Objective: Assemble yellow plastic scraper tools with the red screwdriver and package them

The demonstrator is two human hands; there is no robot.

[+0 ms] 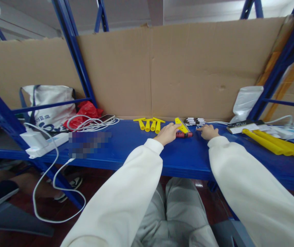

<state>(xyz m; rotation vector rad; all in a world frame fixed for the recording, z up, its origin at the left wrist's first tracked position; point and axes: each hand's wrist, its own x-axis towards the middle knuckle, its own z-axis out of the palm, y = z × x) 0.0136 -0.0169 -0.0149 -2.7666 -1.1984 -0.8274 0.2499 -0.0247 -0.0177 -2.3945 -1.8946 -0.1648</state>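
My left hand [167, 133] is closed around the handle end of a yellow scraper [182, 126], whose wide T-shaped head points away from me and to the right. Just beneath that head lies a red and black tool [184, 134], partly covered; its kind is unclear. My right hand [208, 132] rests low over the shelf with curled fingers, the index finger reaching left to a small white bit too tiny to name. Behind it sits a stack of black and white pieces [195, 121]. Left of my hands, several yellow T-shaped handles [148, 124] stand in a row.
Long yellow tubes [272, 142] and a black and white box [247, 126] lie at right on the blue shelf [126, 151]. Left are a power strip [48, 144], white cables [95, 124], a red bag [87, 112] and a cloth bag [51, 103]. Cardboard [188, 68] closes the back.
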